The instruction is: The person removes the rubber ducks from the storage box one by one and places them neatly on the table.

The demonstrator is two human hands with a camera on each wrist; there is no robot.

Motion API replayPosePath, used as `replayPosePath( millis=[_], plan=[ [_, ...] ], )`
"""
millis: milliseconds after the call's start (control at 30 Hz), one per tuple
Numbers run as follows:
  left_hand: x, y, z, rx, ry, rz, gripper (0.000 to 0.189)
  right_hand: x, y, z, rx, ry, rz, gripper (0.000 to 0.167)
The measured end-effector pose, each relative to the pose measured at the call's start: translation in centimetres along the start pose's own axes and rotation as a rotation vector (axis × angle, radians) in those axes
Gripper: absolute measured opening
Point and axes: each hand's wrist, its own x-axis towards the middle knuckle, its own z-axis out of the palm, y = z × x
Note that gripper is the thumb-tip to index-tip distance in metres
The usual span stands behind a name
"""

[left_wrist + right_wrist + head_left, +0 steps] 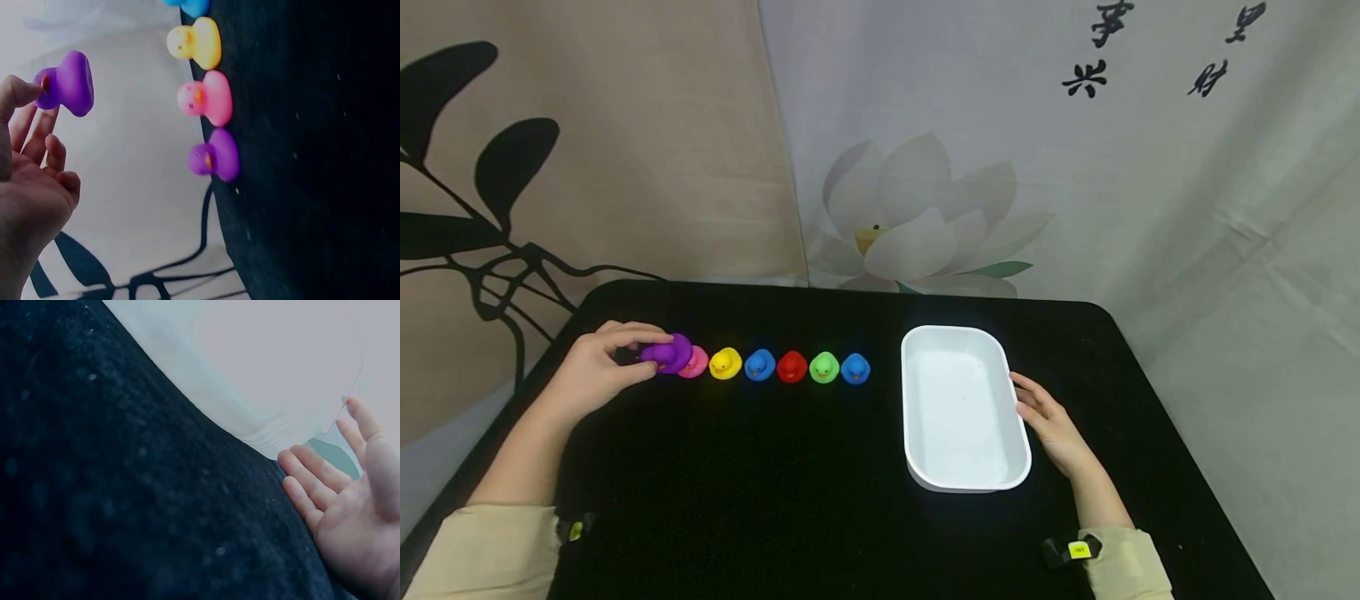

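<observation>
My left hand (593, 367) pinches a purple rubber duck (74, 84) between thumb and fingers, raised off the table. In the left wrist view a second purple duck (224, 155) stands at the end of a row, beside a pink duck (217, 99). The head view has the held duck overlapping the pink one. Over at the right, my right hand (1054, 429) rests with extended fingers against the right side of a white rectangular tray (966, 487). Its fingertips (287, 457) are right at the tray's outer wall in the right wrist view.
Rightward from the pink duck the row goes on with a yellow duck (726, 363), a blue one (760, 365), a red one (792, 367), a green one (824, 367) and another blue one (855, 369). A printed curtain (685, 167) hangs behind the black table (737, 500).
</observation>
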Motion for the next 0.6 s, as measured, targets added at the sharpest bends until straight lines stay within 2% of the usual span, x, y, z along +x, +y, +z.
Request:
replayPosePath(
  millis=[167,600],
  plan=[
    [-0.3,-1.4,-0.9,0.024,0.035,-0.034,0.033,0.0,-0.1,0.1,0.004,-0.001,-0.004,0.051],
    [-0.4,-4.3,-2.2,0.053,0.022,-0.097,0.032,-0.1,0.0,0.0,-0.004,0.000,-0.010,0.051]
  ],
)
